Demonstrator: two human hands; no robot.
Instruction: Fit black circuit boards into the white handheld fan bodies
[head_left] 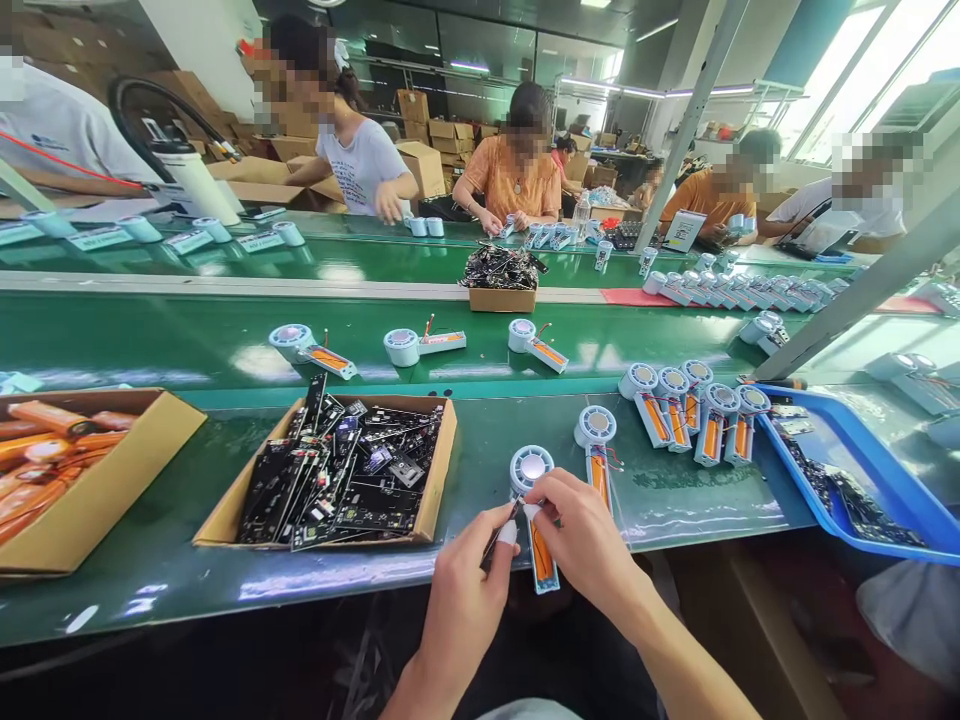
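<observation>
We look down at our two hands meeting over a pale blue plastic fan (532, 468) on a glossy green bench (652, 510). The fan has a round, slotted head with a smooth silvery disc, and a straight, open handle holding an orange cylinder; the handle's end points towards us. Our left hand (466, 580) and right hand (589, 535) curl inwards, fingertips close together just below the head, where smooth white covers (508, 532) sheathe some tips. Whether either hand is clamped on something, we cannot tell; the tips hide it.

Just beyond the right hand lies a similar fan, thin wires poking out. To our left, a matte cardboard box (444, 475) brims with flat, sharp-edged black circuit boards (360, 470); farther left, another carton (97, 510) holds shiny orange cylinders (45, 460). At right, a shallow, round-cornered blue plastic tray (862, 435) holds more boards, near a cluster of fans. Across a smooth green belt (202, 325), people sit among more fans.
</observation>
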